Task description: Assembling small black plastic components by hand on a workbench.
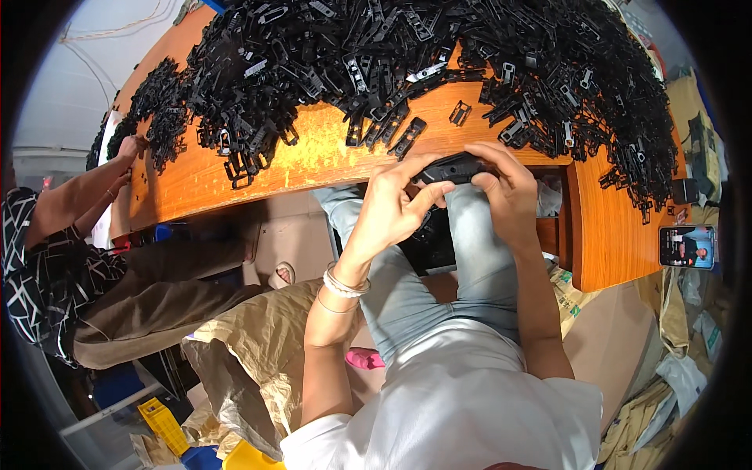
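At the front edge of the orange wooden table point(313, 166), above my lap, a long black plastic part point(452, 168) is held level between my two hands. My left hand point(395, 205) grips its left end, thumb in front and fingers behind. The opposite end is pinched by my right hand point(509, 194), its thumb also in front. Fingers partly cover the part, so its full shape cannot be seen. Just beyond my hands lie a single black clip-like piece point(408, 138) and a small rectangular black frame point(460, 113).
A big heap of black plastic pieces point(329, 55) covers the table's far side and curves down the right. A phone point(688, 247) stands at the right edge. Another person's hand point(130, 147) works at the far left. Crumpled brown paper point(262, 333) lies beside my left arm.
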A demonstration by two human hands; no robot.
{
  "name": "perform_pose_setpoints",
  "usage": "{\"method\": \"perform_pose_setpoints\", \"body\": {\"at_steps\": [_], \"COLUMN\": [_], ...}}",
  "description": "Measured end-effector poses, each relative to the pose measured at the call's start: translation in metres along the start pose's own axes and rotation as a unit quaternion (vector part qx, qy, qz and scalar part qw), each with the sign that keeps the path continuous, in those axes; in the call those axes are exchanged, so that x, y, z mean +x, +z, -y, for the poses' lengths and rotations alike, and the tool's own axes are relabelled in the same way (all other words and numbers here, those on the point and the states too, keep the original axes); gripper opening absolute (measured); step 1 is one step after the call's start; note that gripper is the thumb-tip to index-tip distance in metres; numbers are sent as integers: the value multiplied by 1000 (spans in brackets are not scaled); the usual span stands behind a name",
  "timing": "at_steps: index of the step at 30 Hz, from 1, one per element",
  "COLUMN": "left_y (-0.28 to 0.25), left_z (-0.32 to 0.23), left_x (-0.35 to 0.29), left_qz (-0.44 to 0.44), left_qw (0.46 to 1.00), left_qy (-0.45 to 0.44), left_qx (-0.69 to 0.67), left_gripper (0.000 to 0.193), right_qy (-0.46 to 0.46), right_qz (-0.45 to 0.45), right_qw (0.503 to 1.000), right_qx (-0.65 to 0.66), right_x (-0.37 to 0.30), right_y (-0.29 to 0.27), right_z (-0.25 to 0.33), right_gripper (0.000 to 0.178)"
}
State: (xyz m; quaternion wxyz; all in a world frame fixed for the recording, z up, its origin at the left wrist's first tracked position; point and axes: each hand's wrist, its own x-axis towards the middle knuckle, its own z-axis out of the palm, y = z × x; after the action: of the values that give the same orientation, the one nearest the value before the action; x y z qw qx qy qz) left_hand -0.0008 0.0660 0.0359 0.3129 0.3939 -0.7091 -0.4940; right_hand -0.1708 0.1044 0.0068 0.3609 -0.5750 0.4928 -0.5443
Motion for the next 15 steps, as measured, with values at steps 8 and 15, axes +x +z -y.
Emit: {"method": "perform_pose_setpoints", "body": {"at_steps": [8,15], "left_y": [-3,-35], "left_z": [31,58], "left_x": [-14,-16], "left_qz": [25,-141], "left_qw": [961,989], "left_qy": [-40,22], "left_qx": [-274,27], "left_gripper": [28,14], "right_qy": [81,181], "right_qz": [6,161], "right_qw": [977,965], "right_qx": [198,101], "right_x": [1,-15], "right_y": [8,17], "right_z": [6,-17], "right_gripper": [22,22]}}
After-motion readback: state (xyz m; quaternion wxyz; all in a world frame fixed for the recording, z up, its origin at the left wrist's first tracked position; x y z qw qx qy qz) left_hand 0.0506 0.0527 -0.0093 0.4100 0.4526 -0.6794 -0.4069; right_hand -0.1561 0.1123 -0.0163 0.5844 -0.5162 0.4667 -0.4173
